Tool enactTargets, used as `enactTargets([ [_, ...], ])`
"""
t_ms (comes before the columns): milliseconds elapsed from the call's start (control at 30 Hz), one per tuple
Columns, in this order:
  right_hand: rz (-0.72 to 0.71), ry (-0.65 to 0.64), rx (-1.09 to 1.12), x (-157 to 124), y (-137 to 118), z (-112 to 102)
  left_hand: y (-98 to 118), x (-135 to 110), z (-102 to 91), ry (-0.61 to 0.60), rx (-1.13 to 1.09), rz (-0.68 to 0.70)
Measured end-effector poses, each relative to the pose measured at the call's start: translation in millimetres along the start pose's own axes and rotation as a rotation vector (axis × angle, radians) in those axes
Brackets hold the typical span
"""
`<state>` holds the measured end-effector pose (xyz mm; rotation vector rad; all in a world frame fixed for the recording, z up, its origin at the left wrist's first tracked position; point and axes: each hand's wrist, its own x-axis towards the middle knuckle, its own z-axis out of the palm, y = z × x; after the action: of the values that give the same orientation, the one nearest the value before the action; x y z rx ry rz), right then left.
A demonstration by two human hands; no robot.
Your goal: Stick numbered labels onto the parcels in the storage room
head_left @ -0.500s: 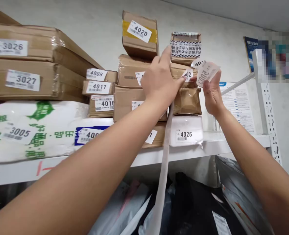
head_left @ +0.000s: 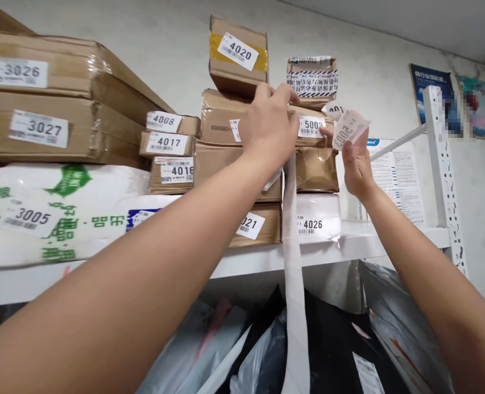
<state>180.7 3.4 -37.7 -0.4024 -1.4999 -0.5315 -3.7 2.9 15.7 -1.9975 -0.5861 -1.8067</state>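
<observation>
My left hand (head_left: pixel 269 128) is raised to the stacked cardboard parcels on the white shelf (head_left: pixel 390 241). Its fingers are curled against the brown parcel (head_left: pixel 221 117) bearing the label 5002 (head_left: pixel 311 126). A long white paper strip (head_left: pixel 294 262) hangs down from under that hand. My right hand (head_left: pixel 355 164) is beside the stack on the right and pinches a loose white label reading 5003 (head_left: pixel 348 128), held up and tilted. Above sit a box marked 4020 (head_left: pixel 237 54) and a small black-and-white taped box (head_left: pixel 312 79).
Further parcels marked 3026, 3027, 4008, 4017, 4016, 4026 and a white bag marked 3005 (head_left: pixel 62 213) fill the shelf. Black and grey mail bags (head_left: pixel 333 339) lie below. A white perforated upright (head_left: pixel 443 164) stands at the right, with posters on the wall behind.
My left hand's outstretched finger has curled in and the hand has drawn left, so label 5002 now shows in full. The hanging strip has swung slightly right. The right hand barely moved.
</observation>
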Motion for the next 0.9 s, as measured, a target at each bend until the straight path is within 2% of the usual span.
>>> enactTargets([
  [133, -0.085, 0.003, 0.015, -9.8, 7.0, -6.2, -6.8, -3.8, -4.5, -0.07, -0.005, 0.117],
  [267, -0.133, 0.026, 0.004, -10.7, 2.6, -9.3, -17.4, -4.0, -9.4, -0.131, -0.067, 0.167],
  [333, -0.167, 0.143, -0.05, -7.9, -4.7, -10.3, -17.7, -3.2, -13.1, -0.133, -0.098, 0.175],
  [433, -0.235, 0.386, -0.165, 0.4, -13.6, -14.9, -6.7, -3.4, -21.9, -0.036, -0.149, 0.173],
  [500, -0.272, 0.43, -0.222, 8.0, -13.6, -21.4, 6.7, -5.2, -29.4, -0.011, -0.251, 0.116],
  [633, -0.272, 0.299, -0.253, 21.6, -1.6, -38.5, 30.9, -9.8, -40.9, -0.216, -0.404, -0.19],
  [700, -0.265, 0.256, -0.259, 24.8, 4.0, -44.7, 35.2, -10.5, -41.9, -0.237, -0.426, -0.299],
  [800, -0.294, 0.235, -0.3, 25.5, 7.2, -48.0, 33.4, -9.4, -37.7, -0.248, -0.508, -0.383],
  [900, -0.34, 0.201, -0.378, 23.9, 6.1, -46.7, 30.2, -8.6, -31.6, -0.303, -0.563, -0.405],
])
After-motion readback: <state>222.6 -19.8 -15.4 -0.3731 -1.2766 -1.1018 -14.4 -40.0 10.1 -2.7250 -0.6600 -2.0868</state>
